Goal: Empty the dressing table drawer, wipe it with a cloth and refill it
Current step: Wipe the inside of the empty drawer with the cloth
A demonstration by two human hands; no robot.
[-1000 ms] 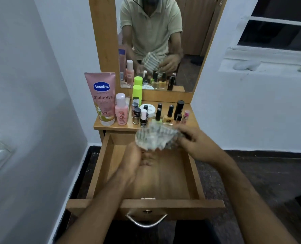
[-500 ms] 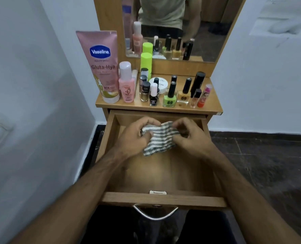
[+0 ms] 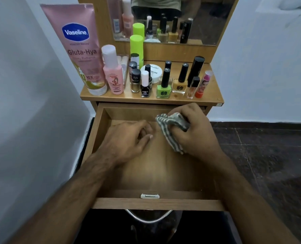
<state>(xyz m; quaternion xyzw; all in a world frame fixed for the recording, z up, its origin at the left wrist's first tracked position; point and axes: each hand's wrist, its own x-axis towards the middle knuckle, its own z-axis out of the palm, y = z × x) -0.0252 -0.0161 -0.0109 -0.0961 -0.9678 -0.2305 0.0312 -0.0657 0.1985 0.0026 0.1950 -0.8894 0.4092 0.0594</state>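
Observation:
The wooden drawer point(image 3: 156, 204) of the dressing table is pulled out and holds nothing but my hands and the cloth. My right hand point(image 3: 197, 132) grips a bunched grey-and-white striped cloth point(image 3: 171, 124) near the drawer's back right corner. My left hand point(image 3: 128, 140) is inside the drawer beside it, fingers loosely curled, holding nothing. The drawer's contents stand on the table top point(image 3: 211, 100): a pink Vaseline tube point(image 3: 79, 48), a pink bottle point(image 3: 112, 71), a white polish jar point(image 3: 154, 72), several nail polish bottles and lip products.
A mirror point(image 3: 195, 20) rises behind the table top. A white wall is close on the left, and dark floor lies to the right. A metal handle point(image 3: 149, 218) curves below the drawer front.
The view has tilted down and closer to the drawer. My left hand let go of the cloth; my right hand carried it, bunched, to the right inside the drawer.

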